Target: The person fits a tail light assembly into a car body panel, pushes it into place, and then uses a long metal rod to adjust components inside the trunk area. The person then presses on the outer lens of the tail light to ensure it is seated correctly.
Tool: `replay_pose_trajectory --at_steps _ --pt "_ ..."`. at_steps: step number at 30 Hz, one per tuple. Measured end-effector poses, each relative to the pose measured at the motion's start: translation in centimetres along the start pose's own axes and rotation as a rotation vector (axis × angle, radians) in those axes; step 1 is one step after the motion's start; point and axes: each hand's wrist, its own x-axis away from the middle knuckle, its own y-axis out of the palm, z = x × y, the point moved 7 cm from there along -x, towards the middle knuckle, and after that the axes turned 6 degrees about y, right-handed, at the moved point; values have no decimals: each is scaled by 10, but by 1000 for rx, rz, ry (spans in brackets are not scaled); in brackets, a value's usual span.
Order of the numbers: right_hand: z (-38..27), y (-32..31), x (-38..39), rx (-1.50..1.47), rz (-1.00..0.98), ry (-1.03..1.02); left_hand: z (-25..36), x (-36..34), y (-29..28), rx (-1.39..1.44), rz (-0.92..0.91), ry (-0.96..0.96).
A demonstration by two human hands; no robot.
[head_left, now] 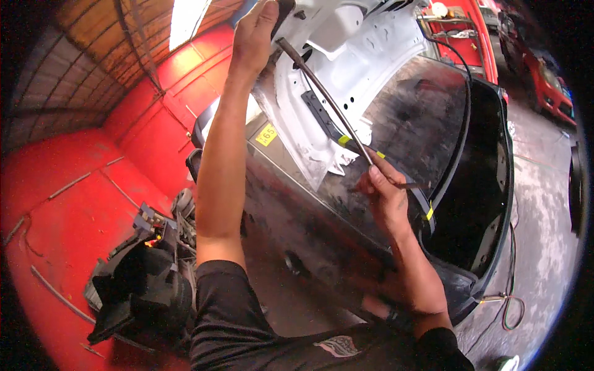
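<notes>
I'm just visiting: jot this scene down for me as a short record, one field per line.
Left hand: raised beside a dark object; grip unclear
Right hand: closed around a metal rod
Panel: white metal panel with holes
Vehicles: dark car close by; red car at far right
Surroundings: red wall at left

Small yellow tape strips (429, 213) are borne by the dusty dark car body (322, 213) near the right hand (386, 196).

A slanting metal rod (334, 109) crosses before the white panel (387, 71); free room lies rightward, inside the dark boot opening (476, 191)
</notes>
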Motion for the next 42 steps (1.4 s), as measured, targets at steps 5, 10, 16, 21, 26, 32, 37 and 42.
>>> replay_pose_trajectory --at_steps 5,10,16,21,26,32,37,42 --pt "12 13 -3 -594 -289 224 1 2 -3 -20 12 9" --pt "7 8 3 -490 -199 138 -6 2 -3 43 -7 -74" --pt "-3 -11 16 69 143 -61 -9 1 -5 0 -3 -30" --pt "-16 -10 17 288 135 -122 -11 0 -6 -34 -3 -23" --pt "-25 0 18 405 143 -154 -7 1 -6 -48 2 17" --pt "-27 14 21 822 201 -556 -5 0 -6 -106 -2 14" --pt "-18 23 16 1095 251 -615 -4 1 -6 -115 11 21" --pt "-17 34 23 1174 290 -821 -3 1 -6 -98 0 26"
